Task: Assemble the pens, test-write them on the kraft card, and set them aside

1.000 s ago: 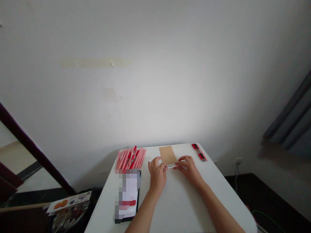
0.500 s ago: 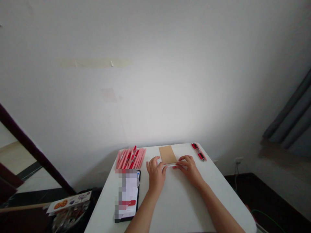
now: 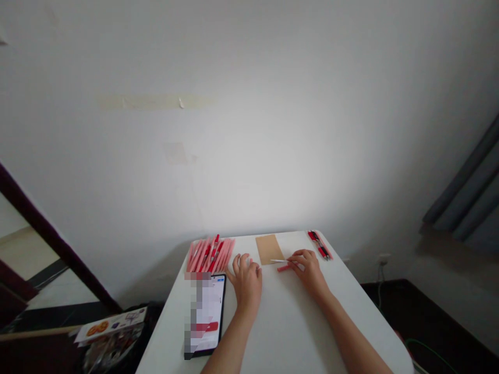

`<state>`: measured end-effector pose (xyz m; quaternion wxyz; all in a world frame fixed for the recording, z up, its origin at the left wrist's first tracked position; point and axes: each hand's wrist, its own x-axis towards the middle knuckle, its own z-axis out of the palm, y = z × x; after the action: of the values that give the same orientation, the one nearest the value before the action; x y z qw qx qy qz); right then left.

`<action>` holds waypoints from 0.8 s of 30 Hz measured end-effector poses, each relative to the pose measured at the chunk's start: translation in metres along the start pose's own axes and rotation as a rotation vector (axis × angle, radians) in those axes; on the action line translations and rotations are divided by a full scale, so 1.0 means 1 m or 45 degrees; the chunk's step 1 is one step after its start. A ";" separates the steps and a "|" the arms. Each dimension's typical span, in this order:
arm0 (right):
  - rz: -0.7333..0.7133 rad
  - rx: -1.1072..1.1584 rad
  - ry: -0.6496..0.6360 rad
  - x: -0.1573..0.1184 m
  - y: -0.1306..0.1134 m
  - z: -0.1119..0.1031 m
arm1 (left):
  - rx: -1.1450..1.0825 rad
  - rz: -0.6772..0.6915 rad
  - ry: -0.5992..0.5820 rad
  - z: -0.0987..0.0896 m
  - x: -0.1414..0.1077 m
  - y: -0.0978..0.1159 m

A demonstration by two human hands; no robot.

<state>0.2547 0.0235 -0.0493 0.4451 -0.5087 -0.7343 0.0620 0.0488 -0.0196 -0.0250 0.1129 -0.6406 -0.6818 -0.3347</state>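
Observation:
My right hand [image 3: 306, 267] pinches a thin white stick that looks like a pen refill [image 3: 277, 261]. Its tip points left, across the near edge of a tan card [image 3: 268, 248]. Just below those fingertips is a short red tube, like a pen part [image 3: 284, 268]; whether it is held or lies on the table I cannot tell. Left of the card, my left hand [image 3: 246, 280] has its fingers bent and close to the tabletop. A bit of pink shows by its fingertips, but what it holds is mostly hidden.
A row of pink and red pens [image 3: 210, 254] lies at the table's back left. Several red and black pens [image 3: 319, 245] lie at the back right. A phone [image 3: 206, 317] rests left of my left forearm. The white table [image 3: 288, 332] meets the wall behind.
My hands have drawn apart; the left moved a little left and nearer to me. The white stick's left end, earlier between both hands, is now free and held by the right alone.

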 end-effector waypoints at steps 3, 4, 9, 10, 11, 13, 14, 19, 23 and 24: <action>-0.005 0.022 0.014 0.000 0.002 0.000 | 0.013 0.000 0.015 0.002 0.000 -0.003; -0.003 0.029 0.010 0.000 0.002 -0.001 | 0.015 0.003 0.019 0.002 0.000 -0.003; 0.022 0.052 -0.008 0.000 -0.001 -0.002 | 0.030 0.001 0.031 0.003 0.001 -0.004; 0.025 0.056 -0.010 0.000 -0.001 -0.002 | 0.036 0.000 0.032 0.004 0.001 -0.004; 0.027 0.059 -0.012 0.000 -0.001 -0.002 | 0.041 0.000 0.033 0.004 0.001 -0.004; 0.029 0.066 -0.013 0.000 -0.002 -0.002 | 0.043 0.001 0.033 0.004 0.001 -0.004; 0.029 0.070 -0.014 0.000 -0.002 -0.002 | 0.041 0.002 0.034 0.004 0.001 -0.004; 0.031 0.084 -0.009 0.000 -0.002 -0.002 | 0.050 0.007 0.031 0.003 0.001 -0.005; 0.033 0.089 -0.008 0.000 -0.002 -0.002 | 0.063 0.005 0.026 0.002 0.001 -0.005; 0.035 0.088 -0.010 0.000 -0.002 -0.002 | 0.063 0.008 0.025 0.002 0.001 -0.005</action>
<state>0.2551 0.0222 -0.0470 0.4587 -0.5028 -0.7264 0.0956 0.0447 -0.0174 -0.0268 0.1366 -0.6364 -0.6867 -0.3236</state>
